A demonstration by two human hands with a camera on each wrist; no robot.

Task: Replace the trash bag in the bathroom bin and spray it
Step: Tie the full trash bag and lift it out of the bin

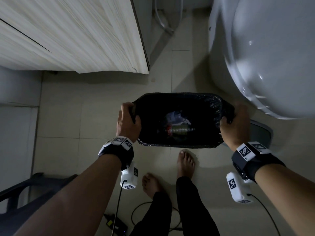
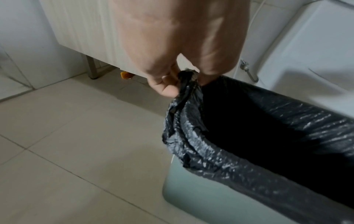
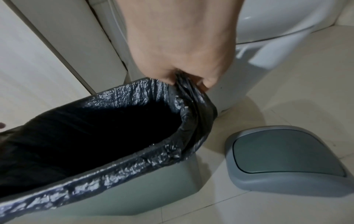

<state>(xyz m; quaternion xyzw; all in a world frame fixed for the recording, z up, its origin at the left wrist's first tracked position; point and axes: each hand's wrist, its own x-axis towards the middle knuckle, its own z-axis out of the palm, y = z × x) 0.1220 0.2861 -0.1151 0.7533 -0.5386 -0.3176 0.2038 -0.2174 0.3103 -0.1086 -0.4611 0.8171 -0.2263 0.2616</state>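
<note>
1. A glossy white toilet (image 1: pixel 265 57) curves just right of the bin.
2. The bin (image 2: pixel 201 195), smooth grey-green plastic and oblong, stands on the pale floor tiles.
3. Its grey lid (image 3: pixel 287 163) lies on the floor right of the bin.
4. The crinkled black trash bag (image 1: pixel 213 101) lines the bin, folded over its rim.
5. The left hand (image 1: pixel 127 123) grip pinches bunched bag plastic at the bin's left end; the right hand (image 1: pixel 236 124) grip pinches it at the right end.
6. A clear plastic bottle (image 1: pixel 180 130) lies inside the bin.

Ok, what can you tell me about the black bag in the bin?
The black trash bag is thin, crinkly, shiny plastic. It lines the grey bin, its edge folded over the rim all round. The left hand pinches a bunched bit at one end, and the right hand pinches the other end, each gather lifted just above the rim. Inside, at the bottom, lie a plastic bottle and some crumpled wrappers. The bag is open and not tied.
</note>
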